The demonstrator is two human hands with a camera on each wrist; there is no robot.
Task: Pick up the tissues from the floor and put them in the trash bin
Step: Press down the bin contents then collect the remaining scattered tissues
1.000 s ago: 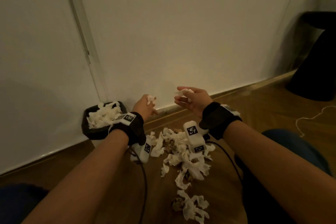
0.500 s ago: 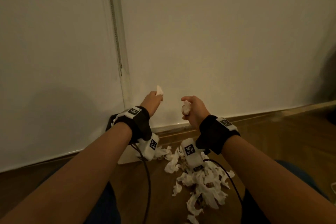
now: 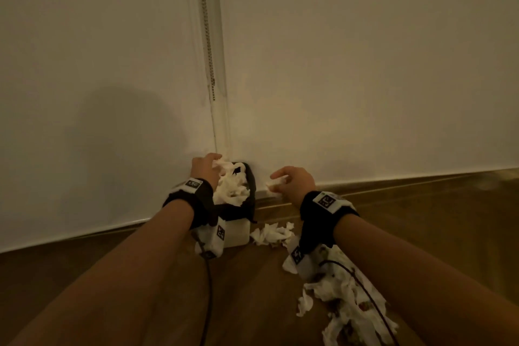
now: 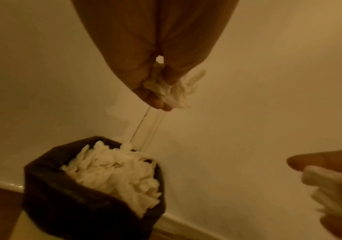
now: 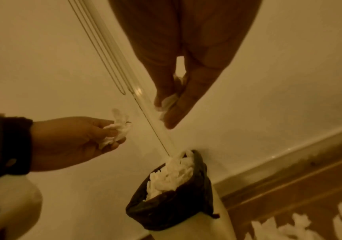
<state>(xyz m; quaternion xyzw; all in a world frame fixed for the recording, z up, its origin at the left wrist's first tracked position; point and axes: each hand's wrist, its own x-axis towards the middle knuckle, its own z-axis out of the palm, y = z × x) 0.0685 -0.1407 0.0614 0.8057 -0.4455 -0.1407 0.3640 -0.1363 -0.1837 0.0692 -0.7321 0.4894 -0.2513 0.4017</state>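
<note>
Down by the wall, the trash bin stands on the floor against the skirting, lined in black and heaped with crumpled white tissues that rise above its rim. Over its far left edge hangs the left hand, its fingers pinched round a small wad of tissue. Just right of the bin, level with its top but not over it, the right hand grips another crumpled tissue between thumb and fingers. Both wrists wear black bands with white camera units and trailing dark cables. More loose tissues lie on the wooden floor: a small clump just right of the bin's white base, and a longer scatter running under the right forearm. A thin beaded chain hangs down the wall above the bin.
</note>
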